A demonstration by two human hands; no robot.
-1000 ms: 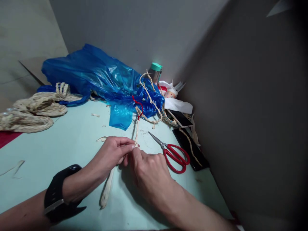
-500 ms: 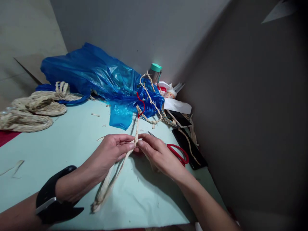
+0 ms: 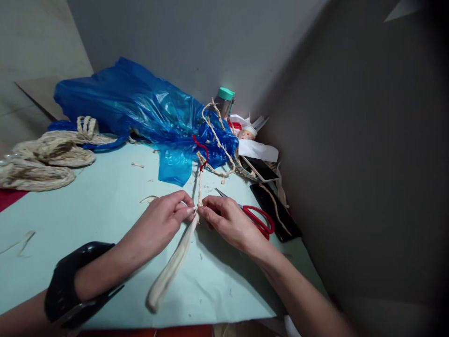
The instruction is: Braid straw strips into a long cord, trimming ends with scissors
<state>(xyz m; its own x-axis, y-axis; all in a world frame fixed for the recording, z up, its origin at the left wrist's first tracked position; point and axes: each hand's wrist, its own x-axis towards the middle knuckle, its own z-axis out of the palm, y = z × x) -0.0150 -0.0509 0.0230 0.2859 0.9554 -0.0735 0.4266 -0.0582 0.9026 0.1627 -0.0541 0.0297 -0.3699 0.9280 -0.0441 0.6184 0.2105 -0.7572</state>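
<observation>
Pale plant-fibre strands (image 3: 174, 262) run from the table's near side up to a thin braided cord (image 3: 200, 185). My left hand (image 3: 159, 222) pinches the fibre at the lower end of the braid, thumb against forefinger. Just across from it, my right hand (image 3: 228, 220) also pinches the fibre, fingertips almost meeting the left ones. A red tie (image 3: 206, 157) sits at the cord's far end, where a looped braid (image 3: 220, 147) lies over blue plastic. Red-handled scissors (image 3: 259, 220) lie beside my right hand, partly covered by it.
A crumpled blue plastic bag (image 3: 133, 103) spreads along the back wall. Bundled fibre hanks (image 3: 45, 161) lie at left. Behind the braid stand a bottle (image 3: 223, 103) and a paper cup (image 3: 247, 132). At right are a white-edged device (image 3: 261, 168) and a black tray-like object (image 3: 286, 231).
The loose strands, spread in separate lengths before, now hang together in one bundle below my hands. My left fingertips have shifted slightly left, off the braid's front. The view has moved slightly.
</observation>
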